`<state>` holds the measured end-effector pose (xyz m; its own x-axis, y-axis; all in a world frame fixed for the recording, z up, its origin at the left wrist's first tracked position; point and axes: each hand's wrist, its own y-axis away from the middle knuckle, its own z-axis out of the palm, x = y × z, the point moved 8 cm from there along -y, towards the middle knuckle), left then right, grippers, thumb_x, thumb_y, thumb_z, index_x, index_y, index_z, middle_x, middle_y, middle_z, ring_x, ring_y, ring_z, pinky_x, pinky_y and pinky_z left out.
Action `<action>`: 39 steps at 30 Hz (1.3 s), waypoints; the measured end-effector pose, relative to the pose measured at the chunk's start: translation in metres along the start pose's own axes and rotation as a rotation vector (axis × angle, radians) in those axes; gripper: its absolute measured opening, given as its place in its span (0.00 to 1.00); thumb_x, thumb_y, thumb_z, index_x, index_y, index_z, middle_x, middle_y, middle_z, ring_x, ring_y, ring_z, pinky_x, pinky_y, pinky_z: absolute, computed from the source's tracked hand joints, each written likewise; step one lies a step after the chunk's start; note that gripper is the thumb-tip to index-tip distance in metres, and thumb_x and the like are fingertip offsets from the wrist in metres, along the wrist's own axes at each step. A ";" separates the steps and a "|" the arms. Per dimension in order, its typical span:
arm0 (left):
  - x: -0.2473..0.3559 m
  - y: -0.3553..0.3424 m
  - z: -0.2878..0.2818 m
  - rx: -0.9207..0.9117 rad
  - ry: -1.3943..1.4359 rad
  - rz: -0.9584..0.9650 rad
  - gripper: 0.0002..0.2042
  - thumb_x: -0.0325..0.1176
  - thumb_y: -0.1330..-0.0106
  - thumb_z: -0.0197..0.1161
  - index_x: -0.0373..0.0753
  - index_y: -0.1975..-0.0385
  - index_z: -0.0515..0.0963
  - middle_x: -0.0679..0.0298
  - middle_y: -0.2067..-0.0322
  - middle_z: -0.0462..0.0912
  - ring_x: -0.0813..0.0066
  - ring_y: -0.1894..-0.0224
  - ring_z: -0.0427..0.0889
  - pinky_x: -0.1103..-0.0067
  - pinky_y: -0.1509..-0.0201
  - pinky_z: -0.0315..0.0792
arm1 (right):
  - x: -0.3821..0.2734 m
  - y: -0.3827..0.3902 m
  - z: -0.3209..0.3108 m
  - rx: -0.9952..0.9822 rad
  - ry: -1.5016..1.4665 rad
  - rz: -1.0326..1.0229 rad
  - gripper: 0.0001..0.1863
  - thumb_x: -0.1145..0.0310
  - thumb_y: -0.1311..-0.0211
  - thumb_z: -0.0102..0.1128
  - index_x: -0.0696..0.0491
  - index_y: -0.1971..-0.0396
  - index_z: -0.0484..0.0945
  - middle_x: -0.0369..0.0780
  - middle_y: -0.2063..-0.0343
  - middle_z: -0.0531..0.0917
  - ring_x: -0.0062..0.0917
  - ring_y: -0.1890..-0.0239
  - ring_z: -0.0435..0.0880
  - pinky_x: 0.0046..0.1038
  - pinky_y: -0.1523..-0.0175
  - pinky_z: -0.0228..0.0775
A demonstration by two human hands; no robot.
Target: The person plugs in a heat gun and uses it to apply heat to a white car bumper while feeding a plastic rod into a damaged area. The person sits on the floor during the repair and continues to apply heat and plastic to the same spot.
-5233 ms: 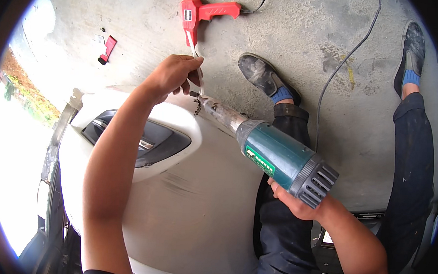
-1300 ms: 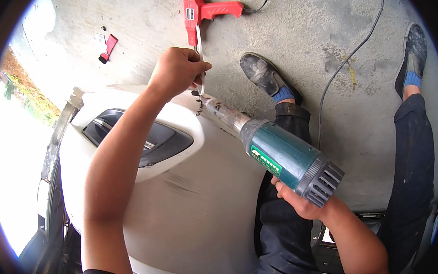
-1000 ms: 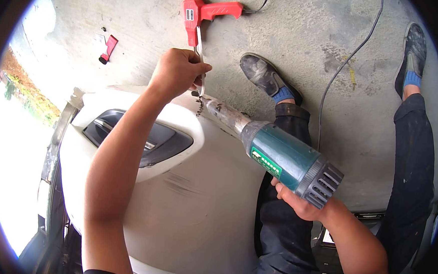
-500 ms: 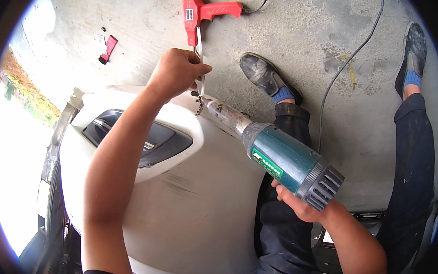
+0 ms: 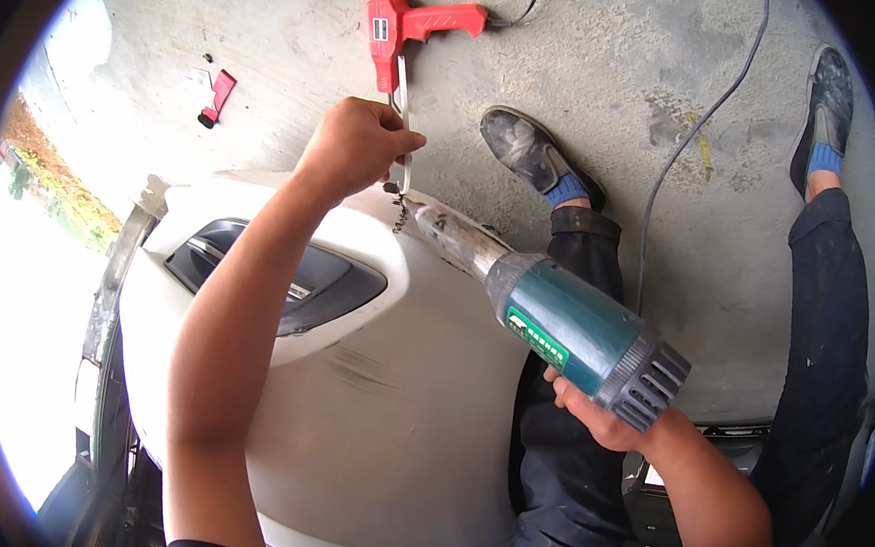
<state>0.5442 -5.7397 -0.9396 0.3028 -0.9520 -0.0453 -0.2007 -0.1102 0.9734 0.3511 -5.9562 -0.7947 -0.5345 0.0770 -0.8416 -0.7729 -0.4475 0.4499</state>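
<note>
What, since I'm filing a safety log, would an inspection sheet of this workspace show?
Surface: stained grey concrete floor.
Work items: curved white car-body panel with dark scuffs; thin white strip; green cylindrical heat gun, its metal nozzle pointing at the strip's lower end, contact unclear.
Clutter: red plastic pistol-shaped tool, small red-and-black object, tiny black bit.
Hands: left hand pinches the strip; right hand holds the heat gun.
Cables: thin dark cable at the red tool's handle; long grey cable across the floor.
Surroundings: legs in dark trousers, dusty dark shoes; bright open area at left.
</note>
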 end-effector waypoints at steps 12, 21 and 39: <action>0.001 0.001 0.002 -0.014 -0.014 -0.004 0.11 0.35 0.43 0.68 0.31 0.75 0.81 0.63 0.81 0.82 0.82 0.85 0.75 0.82 0.79 0.70 | 0.001 0.006 0.002 0.004 0.059 -0.031 0.04 0.81 0.45 0.52 0.58 0.78 0.73 0.41 0.72 0.79 0.30 0.67 0.81 0.33 0.60 0.77; 0.003 0.003 0.002 -0.026 -0.034 -0.013 0.11 0.35 0.43 0.68 0.31 0.75 0.81 0.63 0.81 0.83 0.82 0.84 0.75 0.82 0.78 0.72 | 0.007 0.017 0.006 0.044 0.172 -0.087 0.13 0.72 0.53 0.68 0.51 0.65 0.79 0.39 0.66 0.80 0.35 0.66 0.80 0.39 0.59 0.72; 0.003 0.006 0.002 -0.051 -0.106 -0.022 0.12 0.37 0.44 0.68 0.33 0.75 0.82 0.61 0.79 0.83 0.77 0.78 0.81 0.78 0.70 0.75 | 0.004 0.020 0.013 -0.037 0.287 -0.086 0.09 0.72 0.53 0.65 0.50 0.70 0.78 0.38 0.67 0.81 0.32 0.64 0.80 0.35 0.57 0.71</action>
<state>0.5426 -5.7441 -0.9346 0.2057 -0.9747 -0.0873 -0.1464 -0.1189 0.9821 0.3288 -5.9538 -0.7853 -0.3447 -0.1368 -0.9287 -0.7952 -0.4833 0.3663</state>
